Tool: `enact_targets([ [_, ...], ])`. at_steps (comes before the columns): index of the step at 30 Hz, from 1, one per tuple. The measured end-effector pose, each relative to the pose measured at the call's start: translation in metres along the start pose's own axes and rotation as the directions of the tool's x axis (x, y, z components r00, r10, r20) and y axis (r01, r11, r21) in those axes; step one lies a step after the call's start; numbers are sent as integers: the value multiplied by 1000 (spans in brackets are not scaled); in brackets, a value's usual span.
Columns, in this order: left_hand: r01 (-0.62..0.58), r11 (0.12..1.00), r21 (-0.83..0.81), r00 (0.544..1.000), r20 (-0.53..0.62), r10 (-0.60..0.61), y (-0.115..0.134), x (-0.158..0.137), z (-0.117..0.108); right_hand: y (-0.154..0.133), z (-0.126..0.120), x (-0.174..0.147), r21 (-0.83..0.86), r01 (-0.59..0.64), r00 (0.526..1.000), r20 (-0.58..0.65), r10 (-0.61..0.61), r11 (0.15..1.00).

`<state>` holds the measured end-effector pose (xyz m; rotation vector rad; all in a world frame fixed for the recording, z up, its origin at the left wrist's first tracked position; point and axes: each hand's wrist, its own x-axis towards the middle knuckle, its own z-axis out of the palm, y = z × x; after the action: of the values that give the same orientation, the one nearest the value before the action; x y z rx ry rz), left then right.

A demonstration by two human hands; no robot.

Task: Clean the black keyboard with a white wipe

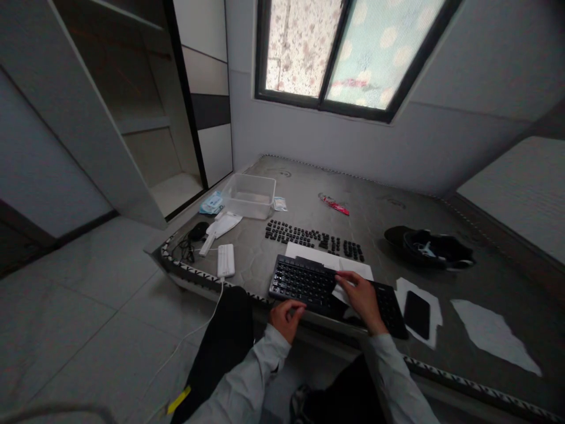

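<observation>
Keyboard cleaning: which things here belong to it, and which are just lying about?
In hand: keyboard; white wipe under right hand; left hand at keyboard's near edge; removed keycaps; white sheet.

Lying about: clear tub; phone; power bank; red packet; black bag.

Grey mattress point(397, 206) with keyboard point(309, 282), loose keycaps point(309, 237), phone point(416, 314), clear tub point(249, 195)
</observation>
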<state>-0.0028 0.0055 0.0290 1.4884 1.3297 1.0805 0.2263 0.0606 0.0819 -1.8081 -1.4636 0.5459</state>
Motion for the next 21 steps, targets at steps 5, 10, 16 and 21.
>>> enact_targets([
  [5,40,999,0,999,-2,-40,0,0,-8,11,6,28,-9,1,996,90,0,1000],
  [10,73,997,-6,997,-14,-74,-3,1,-13,20,11,40,-51,-15,987,157,22,999],
  [16,78,997,-9,997,-17,-78,-5,2,-12,23,19,47,-97,-24,981,189,42,995],
  [21,94,996,0,995,-15,-94,-4,1,-13,26,24,51,-148,-35,985,160,58,988],
])
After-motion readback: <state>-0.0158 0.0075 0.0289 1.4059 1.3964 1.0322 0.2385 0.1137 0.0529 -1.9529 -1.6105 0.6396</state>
